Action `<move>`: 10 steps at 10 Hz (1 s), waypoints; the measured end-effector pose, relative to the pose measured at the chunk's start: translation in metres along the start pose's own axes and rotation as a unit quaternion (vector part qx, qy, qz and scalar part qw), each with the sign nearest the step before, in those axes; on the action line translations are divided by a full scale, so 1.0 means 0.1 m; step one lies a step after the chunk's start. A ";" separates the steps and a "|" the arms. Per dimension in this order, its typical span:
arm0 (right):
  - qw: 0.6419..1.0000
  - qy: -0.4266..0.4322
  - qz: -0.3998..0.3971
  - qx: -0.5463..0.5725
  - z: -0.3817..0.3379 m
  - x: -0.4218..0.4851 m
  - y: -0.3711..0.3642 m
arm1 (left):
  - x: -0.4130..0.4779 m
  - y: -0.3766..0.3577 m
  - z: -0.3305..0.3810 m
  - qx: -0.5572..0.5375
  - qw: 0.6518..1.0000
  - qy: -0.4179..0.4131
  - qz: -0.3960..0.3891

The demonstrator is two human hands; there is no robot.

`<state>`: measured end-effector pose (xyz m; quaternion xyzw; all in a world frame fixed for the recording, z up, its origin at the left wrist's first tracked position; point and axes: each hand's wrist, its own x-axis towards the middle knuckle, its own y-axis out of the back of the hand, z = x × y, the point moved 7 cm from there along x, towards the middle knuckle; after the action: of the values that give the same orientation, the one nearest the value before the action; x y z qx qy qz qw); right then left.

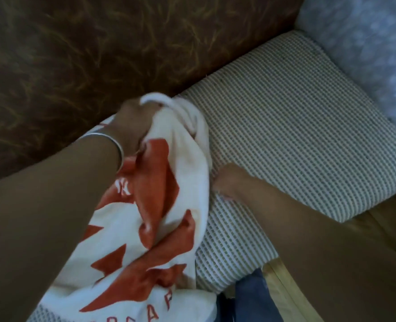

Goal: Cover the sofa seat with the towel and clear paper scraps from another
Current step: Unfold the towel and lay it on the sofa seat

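One towel (146, 228), one seat (285, 124) and one backrest (76, 54) are showing. Two hands are reaching in, a left hand (132, 126) and a right hand (229, 182). One bangle (120, 147) is circling the left wrist.

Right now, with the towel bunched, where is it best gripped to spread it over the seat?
Probably the towel's white right edge, approached from the right over the woven seat cushion. The left hand grips the bunched top, so that long edge hangs loose and exposed beside the right hand.
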<state>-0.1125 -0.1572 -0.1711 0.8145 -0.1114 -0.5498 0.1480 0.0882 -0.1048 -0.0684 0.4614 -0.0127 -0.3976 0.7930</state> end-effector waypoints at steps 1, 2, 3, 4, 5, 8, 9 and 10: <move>0.963 -0.002 -0.190 0.194 0.01 -0.22 -0.61 | 0.18 0.15 -0.17 -0.214 0.967 0.113 0.082; 0.872 0.065 -0.299 0.382 -0.40 -0.46 -0.85 | 0.23 0.10 -0.12 -0.203 0.970 0.112 0.074; 0.905 0.109 -0.244 0.331 -0.60 -0.49 -0.73 | 0.16 -0.04 -0.10 -0.240 0.959 0.125 0.079; 0.934 0.092 -0.115 0.326 -0.41 -0.33 -0.25 | 0.05 -0.06 -0.11 -0.132 0.983 0.106 0.063; 0.958 0.026 0.149 0.244 0.11 -0.22 0.61 | 0.03 0.02 -0.05 0.015 0.996 0.050 0.071; 0.955 -0.068 0.084 0.276 0.59 -0.21 0.14 | -0.22 -0.42 0.48 0.189 0.971 -0.148 0.010; 0.933 -0.090 -0.010 0.348 0.56 -0.15 -0.42 | -0.30 -0.78 0.43 0.197 0.963 -0.130 -0.132; 0.985 -0.022 -0.026 0.171 0.42 -0.14 -0.55 | -0.34 -0.93 0.30 0.227 0.952 -0.091 -0.185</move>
<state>-0.1555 -0.1058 -0.1939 0.8181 -0.1858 -0.5441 -0.0101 -0.0046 -0.1281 -0.1089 0.5849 -0.0893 -0.5647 0.5754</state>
